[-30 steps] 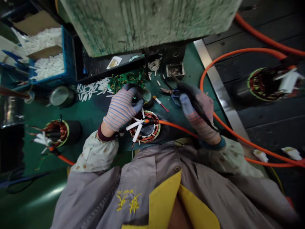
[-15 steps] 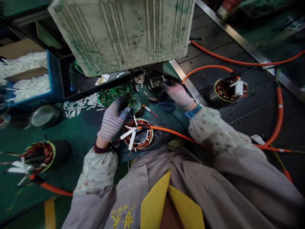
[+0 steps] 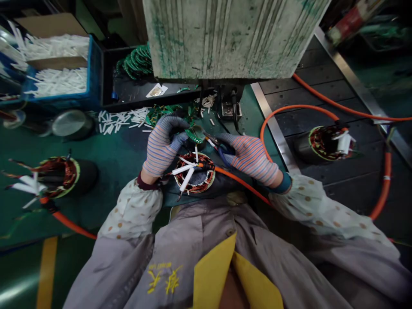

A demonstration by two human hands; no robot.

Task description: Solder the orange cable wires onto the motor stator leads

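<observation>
A copper-wound stator (image 3: pixel 194 180) is showing white sleeved leads (image 3: pixel 186 170). At its twelve o'clock, the left hand (image 3: pixel 164 146) is pinching a green piece (image 3: pixel 195 134) while the right hand (image 3: pixel 249 156) is clenching blue-handled snips (image 3: pixel 222 149).

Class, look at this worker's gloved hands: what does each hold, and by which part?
The left hand pinches a curved green circuit board by its edge; the right hand grips blue-handled steel scissors by the handles.

Above the copper-wound stator (image 3: pixel 195 184), the hands (image 3: pixel 162 148) wear matt knitted cloth gloves with rubbery fingertips; a glossy green plastic strip (image 3: pixel 195 135) and plastic-handled snips (image 3: pixel 225 150) show between them; a smooth orange rubber cable (image 3: pixel 240 182) leaves the stator.
</observation>
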